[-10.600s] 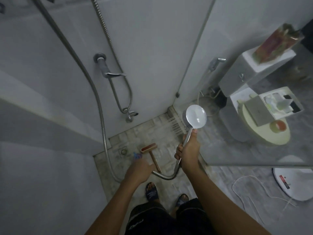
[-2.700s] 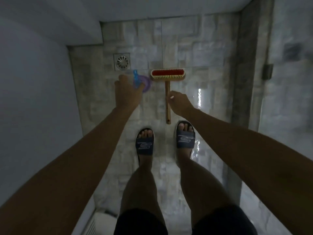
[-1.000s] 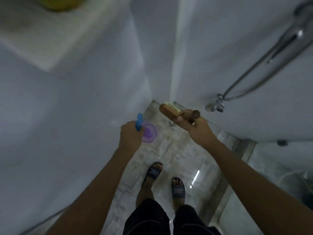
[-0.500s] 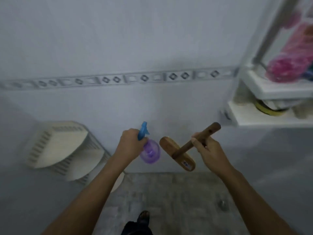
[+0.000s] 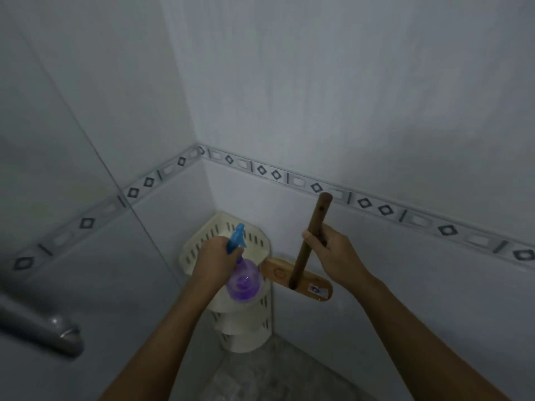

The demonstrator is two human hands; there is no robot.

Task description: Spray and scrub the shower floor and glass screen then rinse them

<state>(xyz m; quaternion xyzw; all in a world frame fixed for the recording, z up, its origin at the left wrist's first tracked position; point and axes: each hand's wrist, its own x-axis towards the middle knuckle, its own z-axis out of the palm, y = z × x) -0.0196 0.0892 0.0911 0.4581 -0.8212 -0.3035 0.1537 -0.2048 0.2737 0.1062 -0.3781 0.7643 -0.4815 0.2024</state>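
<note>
White tiled walls (image 5: 347, 96) meet in a corner, where a cream shelf rack (image 5: 243, 322) stands mid-frame. In front, the right hand (image 5: 333, 253) grips a wooden brush (image 5: 301, 273); the left hand (image 5: 215, 261) squeezes a purple spray bottle (image 5: 243, 280), partly hiding the rack.

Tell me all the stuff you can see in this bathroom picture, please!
spray bottle: one, purple with a blue trigger, held in front of the corner rack
scrub brush: one, brown wood, handle pointing up, head beside the bottle
corner rack: one, cream, stacked tiers in the wall corner
tile border: one strip, grey diamond pattern, running along both walls
walls: two, pale grey tile, meeting at the corner
floor: grey stone look, at the bottom
metal fixture: one, silver, lower left, blurred
left hand: grip on the bottle
right hand: grip on the brush handle
</note>
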